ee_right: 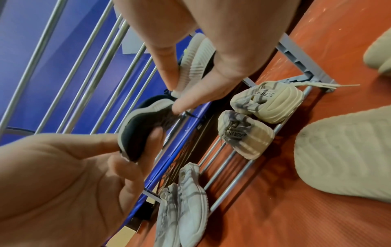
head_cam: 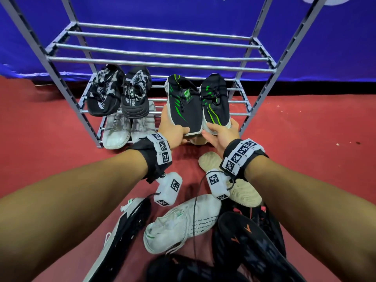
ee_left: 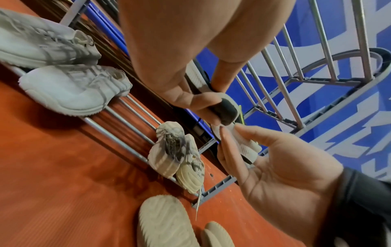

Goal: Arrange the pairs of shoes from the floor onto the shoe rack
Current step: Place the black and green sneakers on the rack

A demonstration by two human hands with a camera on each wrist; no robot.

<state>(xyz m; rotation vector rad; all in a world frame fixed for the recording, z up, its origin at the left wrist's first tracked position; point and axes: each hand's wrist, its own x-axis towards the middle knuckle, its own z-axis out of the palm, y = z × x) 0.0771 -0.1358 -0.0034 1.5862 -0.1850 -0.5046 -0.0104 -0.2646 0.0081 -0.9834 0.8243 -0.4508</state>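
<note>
A pair of black shoes with green stripes lies toes-back on the right half of the grey rack's middle shelf (head_cam: pixel 238 114). My left hand (head_cam: pixel 173 132) grips the heel of the left shoe (head_cam: pixel 184 106), thumb on top and fingers under. In the left wrist view that black heel (ee_left: pixel 225 109) is pinched in the left hand (ee_left: pixel 198 100). My right hand (head_cam: pixel 220 132) holds the heel of the right shoe (head_cam: pixel 215 102); the right wrist view has its thumb and fingers (ee_right: pixel 167 66) pinching the ribbed white sole (ee_right: pixel 195 61).
A black-and-white patterned pair (head_cam: pixel 120 92) fills the middle shelf's left half. The bottom shelf holds a white pair (head_cam: pixel 118 131) and a beige pair (ee_left: pixel 175 155). The top shelf bars (head_cam: pixel 158 64) carry nothing. Loose on the red floor: a beige shoe (head_cam: pixel 248 192), a white one (head_cam: pixel 181 222), several dark ones (head_cam: pixel 244 241).
</note>
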